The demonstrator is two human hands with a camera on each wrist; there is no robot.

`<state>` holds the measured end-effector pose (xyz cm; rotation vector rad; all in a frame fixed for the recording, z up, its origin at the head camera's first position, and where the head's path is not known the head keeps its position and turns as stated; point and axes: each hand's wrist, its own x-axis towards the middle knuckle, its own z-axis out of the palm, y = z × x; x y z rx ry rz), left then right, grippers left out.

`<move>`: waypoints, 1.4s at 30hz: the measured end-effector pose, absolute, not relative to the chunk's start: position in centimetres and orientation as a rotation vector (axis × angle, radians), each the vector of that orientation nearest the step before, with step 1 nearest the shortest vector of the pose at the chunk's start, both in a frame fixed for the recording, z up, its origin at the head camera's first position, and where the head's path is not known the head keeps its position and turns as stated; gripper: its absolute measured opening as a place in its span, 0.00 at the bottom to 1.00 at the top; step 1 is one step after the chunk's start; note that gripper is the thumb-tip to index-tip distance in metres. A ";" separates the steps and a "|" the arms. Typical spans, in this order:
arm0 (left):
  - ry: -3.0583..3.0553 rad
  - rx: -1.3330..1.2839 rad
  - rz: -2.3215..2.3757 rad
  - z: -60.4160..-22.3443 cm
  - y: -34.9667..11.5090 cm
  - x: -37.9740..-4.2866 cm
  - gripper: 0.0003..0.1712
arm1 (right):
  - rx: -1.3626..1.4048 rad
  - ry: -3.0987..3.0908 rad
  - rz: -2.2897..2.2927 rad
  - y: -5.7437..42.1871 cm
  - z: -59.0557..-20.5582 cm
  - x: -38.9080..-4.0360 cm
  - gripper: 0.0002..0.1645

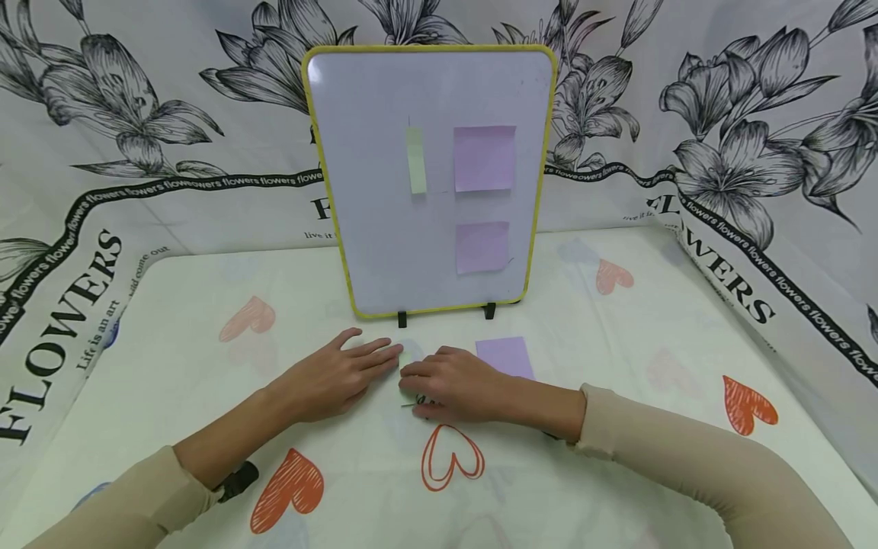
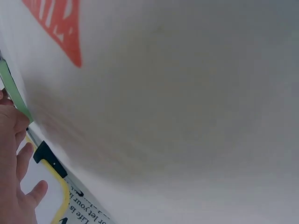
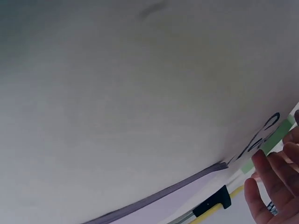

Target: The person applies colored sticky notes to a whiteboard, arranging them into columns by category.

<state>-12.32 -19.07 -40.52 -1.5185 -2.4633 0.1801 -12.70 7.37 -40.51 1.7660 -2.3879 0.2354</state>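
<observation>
A light green sticky note pad [image 1: 406, 372] lies on the cloth between my hands, partly hidden beneath the right one. My left hand [image 1: 343, 377] reaches in from the left with its fingers straight, tips right at the pad's left edge. Over the pad bends my right hand [image 1: 456, 385], its fingers curled at the green paper, with the thumb toward me. The right wrist view shows the green pad's edge [image 3: 278, 135] beside these fingers. Just beyond my right wrist sits a purple sticky note pad [image 1: 505, 356], partly covered by the forearm.
A yellow-framed whiteboard [image 1: 384, 252] stands on small black feet behind my hands. It carries a narrow green note [image 1: 416, 160], an upper purple note [image 1: 484, 158] and a lower purple note [image 1: 482, 248]. The white tablecloth [image 1: 583, 496] has printed hearts; a floral cloth [image 1: 261, 213] hangs behind.
</observation>
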 end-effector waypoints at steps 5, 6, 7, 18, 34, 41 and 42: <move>-2.465 -1.513 0.170 -40.7 -19.1 -12.3 0.30 | 1.744 -2.352 0.240 7.1 -40.6 -12.7 0.15; -2.466 -1.513 0.169 -40.8 -19.1 -12.3 0.30 | 1.740 -2.346 0.242 7.1 -40.5 -12.7 0.15; -2.468 -1.513 0.168 -40.8 -19.1 -12.3 0.30 | 1.736 -2.343 0.241 7.0 -40.6 -12.7 0.15; -2.488 -1.509 0.196 -40.9 -19.2 -12.2 0.31 | 1.744 -2.397 0.237 6.8 -40.2 -12.6 0.12; -2.519 -1.511 0.165 -40.8 -19.1 -11.9 0.30 | 1.724 -2.259 0.337 6.9 -39.8 -13.2 0.06; -2.509 -1.511 0.152 -40.8 -19.1 -12.0 0.30 | 1.662 -2.253 0.486 7.3 -38.8 -13.8 0.06; -2.509 -1.511 0.154 -40.8 -19.1 -11.9 0.30 | 1.658 -2.258 0.515 7.4 -38.6 -13.9 0.06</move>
